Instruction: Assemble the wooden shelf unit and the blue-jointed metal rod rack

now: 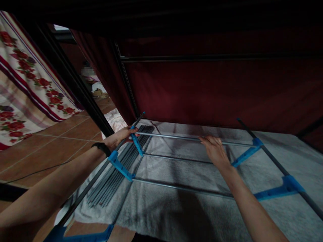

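A frame of grey metal tubes and blue plastic brackets lies in front of me. My left hand point(124, 133) is closed around a blue bracket point(137, 144) at the far left, where a long side tube point(96, 178) meets a crossbar. My right hand point(214, 149) curls its fingers over that grey metal crossbar point(171, 136), right of its middle. The crossbar runs to another blue bracket point(248, 153) on the right side tube point(274, 159). Lower crossbars point(176, 187) span the frame nearer to me. My left palm and some fingertips are hidden.
A bundle of loose grey tubes point(113, 174) lies left on a light grey blanket point(161, 211). Dark red cloth point(214, 90) hangs behind, crossed by a black metal bar point(191, 58). A black post point(75, 84), flowered curtain point(30, 84) and tiled floor point(63, 144) are at left.
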Action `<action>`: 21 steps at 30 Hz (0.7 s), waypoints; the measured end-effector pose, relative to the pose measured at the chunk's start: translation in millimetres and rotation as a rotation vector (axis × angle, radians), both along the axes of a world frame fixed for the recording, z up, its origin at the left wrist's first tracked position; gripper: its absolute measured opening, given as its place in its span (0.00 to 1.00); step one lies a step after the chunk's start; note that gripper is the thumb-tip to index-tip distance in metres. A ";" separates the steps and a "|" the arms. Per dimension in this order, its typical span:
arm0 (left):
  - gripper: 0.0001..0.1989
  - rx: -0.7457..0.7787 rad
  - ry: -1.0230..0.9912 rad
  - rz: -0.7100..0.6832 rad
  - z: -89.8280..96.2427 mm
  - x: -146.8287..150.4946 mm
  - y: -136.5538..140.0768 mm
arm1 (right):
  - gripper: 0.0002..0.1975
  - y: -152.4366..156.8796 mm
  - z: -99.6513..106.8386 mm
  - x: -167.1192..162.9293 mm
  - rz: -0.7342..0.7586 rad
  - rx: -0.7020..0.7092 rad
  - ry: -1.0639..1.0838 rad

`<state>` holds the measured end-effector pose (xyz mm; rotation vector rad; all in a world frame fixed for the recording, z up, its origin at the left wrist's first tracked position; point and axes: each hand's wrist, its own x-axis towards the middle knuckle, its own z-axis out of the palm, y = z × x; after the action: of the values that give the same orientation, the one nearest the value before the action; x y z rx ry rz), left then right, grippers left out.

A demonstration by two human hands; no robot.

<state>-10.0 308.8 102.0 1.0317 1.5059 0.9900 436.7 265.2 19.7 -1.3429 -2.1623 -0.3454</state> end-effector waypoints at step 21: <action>0.21 0.031 0.039 0.023 -2.6 5.3 2.4 | 0.18 -1.2 2.2 -0.7 0.017 -0.007 -0.001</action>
<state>-4.7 311.2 99.4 1.0628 1.5424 1.0173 436.0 264.0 22.0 -1.3282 -2.1763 -0.3317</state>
